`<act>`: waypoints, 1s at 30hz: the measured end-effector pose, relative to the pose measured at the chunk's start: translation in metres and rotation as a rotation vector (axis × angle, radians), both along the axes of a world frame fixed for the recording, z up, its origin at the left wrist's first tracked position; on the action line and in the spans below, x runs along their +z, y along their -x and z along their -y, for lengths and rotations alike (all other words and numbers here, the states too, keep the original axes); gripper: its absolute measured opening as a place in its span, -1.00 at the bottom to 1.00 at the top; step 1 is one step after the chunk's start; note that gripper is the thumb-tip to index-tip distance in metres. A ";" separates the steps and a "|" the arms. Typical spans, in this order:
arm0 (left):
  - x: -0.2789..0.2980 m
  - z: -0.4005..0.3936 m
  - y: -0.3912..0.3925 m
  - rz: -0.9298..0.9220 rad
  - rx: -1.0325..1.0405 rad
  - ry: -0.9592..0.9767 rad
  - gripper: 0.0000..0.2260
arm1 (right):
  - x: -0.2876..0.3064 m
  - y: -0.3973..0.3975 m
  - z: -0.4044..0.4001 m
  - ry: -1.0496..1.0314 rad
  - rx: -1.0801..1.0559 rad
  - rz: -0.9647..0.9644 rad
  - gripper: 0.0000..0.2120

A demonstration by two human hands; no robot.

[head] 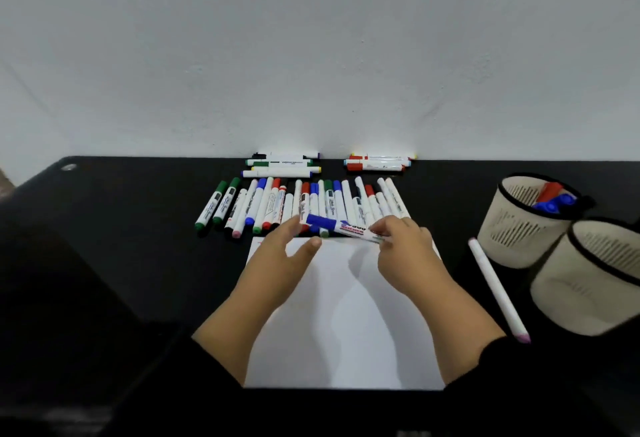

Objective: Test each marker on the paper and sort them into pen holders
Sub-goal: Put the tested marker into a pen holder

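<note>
The right hand [403, 249] pinches the white barrel end of a blue-capped white whiteboard marker [343, 228] between curled fingertips and thumb, holding it nearly level just above the far edge of the white sheet of paper [343, 326]. The left hand [277, 263] is spread loosely, fingers mostly straight and thumb out; its fingertips reach up to the blue cap, but whether they actually touch the cap cannot be told. The marker's barrel carries a red and blue printed label, too blurred to read.

Just beyond both hands lies a row of capped white markers [304, 203] with green, blue, red and black caps, side by side on the black tabletop [121, 229]. Their barrels bear dark print that cannot be read. Further past the row, against the white wall [311, 56], lie two small stacks of markers, one beyond the left hand [282, 165] and one beyond the right hand [379, 162]; the lettering there is also illegible.

To the right of the right hand lies a long white marker with a pink end [497, 286], alone on the table. Further right stand two beige slotted round pen holders with black rims: the farther one [523, 225] holds red and blue markers, the nearer one [588, 281] shows nothing of its inside.
</note>
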State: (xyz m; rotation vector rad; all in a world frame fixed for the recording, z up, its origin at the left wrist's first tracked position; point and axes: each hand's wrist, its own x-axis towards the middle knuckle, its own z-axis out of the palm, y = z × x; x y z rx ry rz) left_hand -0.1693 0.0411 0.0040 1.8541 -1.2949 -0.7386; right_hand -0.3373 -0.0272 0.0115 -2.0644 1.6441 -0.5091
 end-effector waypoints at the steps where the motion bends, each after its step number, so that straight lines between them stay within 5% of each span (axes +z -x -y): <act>1: 0.000 -0.011 -0.002 -0.027 0.037 0.008 -0.46 | 0.000 -0.001 -0.011 -0.013 0.017 0.024 -0.62; 10: 0.002 -0.067 -0.012 0.081 0.106 -0.092 -0.69 | 0.006 -0.005 -0.063 -0.174 0.101 0.385 -0.78; 14: 0.004 -0.075 -0.023 -0.022 0.153 -0.082 -0.86 | -0.004 -0.012 -0.067 -0.348 -0.061 0.845 -0.70; 18: 0.003 -0.080 -0.027 -0.032 0.146 -0.075 -0.87 | -0.012 -0.031 -0.079 -0.583 -0.181 1.322 -0.87; 30: 0.007 -0.078 -0.023 -0.004 -0.033 -0.175 -0.89 | -0.011 -0.062 -0.088 -0.546 -0.193 1.069 -0.77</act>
